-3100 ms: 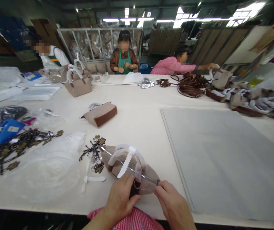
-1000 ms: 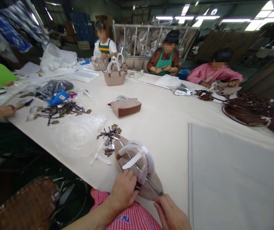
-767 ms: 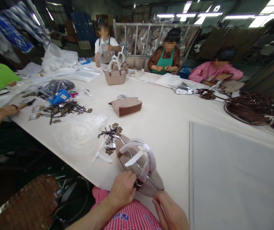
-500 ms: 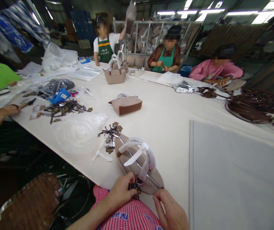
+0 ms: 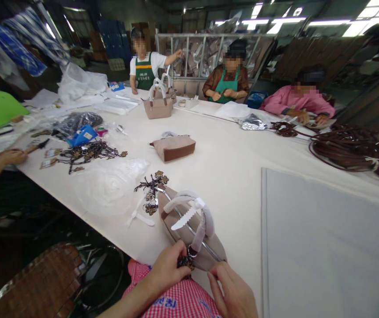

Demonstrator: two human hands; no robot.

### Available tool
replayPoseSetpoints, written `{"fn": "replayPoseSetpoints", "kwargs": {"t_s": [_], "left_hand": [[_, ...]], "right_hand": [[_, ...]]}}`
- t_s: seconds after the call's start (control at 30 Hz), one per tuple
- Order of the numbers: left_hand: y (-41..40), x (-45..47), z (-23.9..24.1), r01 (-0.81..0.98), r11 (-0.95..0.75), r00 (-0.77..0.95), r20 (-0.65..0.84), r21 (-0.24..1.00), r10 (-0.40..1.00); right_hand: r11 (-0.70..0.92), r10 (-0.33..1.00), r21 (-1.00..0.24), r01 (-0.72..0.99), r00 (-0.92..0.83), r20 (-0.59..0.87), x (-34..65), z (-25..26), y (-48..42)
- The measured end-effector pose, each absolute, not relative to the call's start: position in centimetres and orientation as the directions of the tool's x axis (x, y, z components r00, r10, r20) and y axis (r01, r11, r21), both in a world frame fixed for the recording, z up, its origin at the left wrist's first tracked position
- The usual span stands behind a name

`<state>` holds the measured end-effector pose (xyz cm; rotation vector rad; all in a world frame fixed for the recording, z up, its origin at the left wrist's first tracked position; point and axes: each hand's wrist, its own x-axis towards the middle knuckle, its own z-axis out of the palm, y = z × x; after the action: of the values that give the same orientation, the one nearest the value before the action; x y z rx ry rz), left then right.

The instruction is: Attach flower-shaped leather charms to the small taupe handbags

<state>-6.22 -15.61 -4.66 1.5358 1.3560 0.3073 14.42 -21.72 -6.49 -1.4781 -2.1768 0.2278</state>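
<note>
At the table's near edge a beige handbag (image 5: 172, 225) lies with its zipper facing up and its wrapped handles (image 5: 205, 221) raised. A white toothed plastic strip (image 5: 187, 218) hangs from the handles. My left hand (image 5: 171, 265) is closed on a dark corded charm (image 5: 185, 261) beside the handle's metal ring. With bent fingers, my right hand (image 5: 232, 285) pinches the bag's near end by the zipper tip. Several flower-shaped charms (image 5: 151, 207) lie by the bag's far end.
A second beige bag (image 5: 176, 148) lies mid-table, with upright bags (image 5: 158, 108) farther back. To the left are clear plastic wrap (image 5: 110, 185) and a heap of charms (image 5: 90, 152). Grey sheet (image 5: 328, 238) covers the right side; brown straps (image 5: 348, 148) are coiled beyond. Several co-workers sit or stand around.
My hands and the bag stay nearly in place; my right hand has shifted slightly. The standing co-worker at the back has let go of a raised bagged item, arm now outstretched.
</note>
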Motion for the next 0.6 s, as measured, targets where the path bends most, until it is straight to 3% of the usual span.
{"fn": "replayPoseSetpoints", "kwargs": {"t_s": [0.6], "left_hand": [[-16.25, -6.42, -4.79, 0.675, 0.034, 0.315, -0.330, 0.737, 0.890]], "right_hand": [[0.441, 0.892, -0.375, 0.816, -0.352, 0.284, 14.29, -6.58, -21.27]]}}
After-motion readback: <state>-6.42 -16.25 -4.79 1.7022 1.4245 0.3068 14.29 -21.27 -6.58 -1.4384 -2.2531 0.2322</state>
